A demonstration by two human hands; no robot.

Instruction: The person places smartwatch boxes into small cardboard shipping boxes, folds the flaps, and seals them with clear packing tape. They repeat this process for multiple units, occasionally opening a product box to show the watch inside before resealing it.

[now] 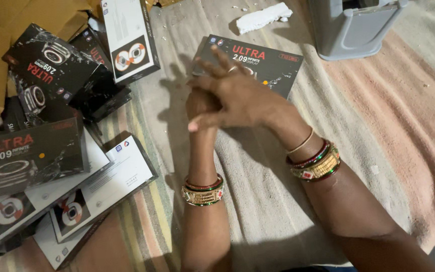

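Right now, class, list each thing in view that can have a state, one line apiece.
Right hand: open, fingers spread, laid over the left hand.
Left hand: mostly covered by the right; holding nothing visible.
Black flat cardboard box: closed, flat on the blanket beyond the hands.
Pile of black and white boxes: closed, stacked unevenly, some overlapping.
White foam piece: broken, crumbs around.

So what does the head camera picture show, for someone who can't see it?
Two hands are pressed together above a striped cloth, the right hand lying over the left hand, both wrists wearing bangles. A dark box lies just behind them, and a pile of boxes sits to the left.
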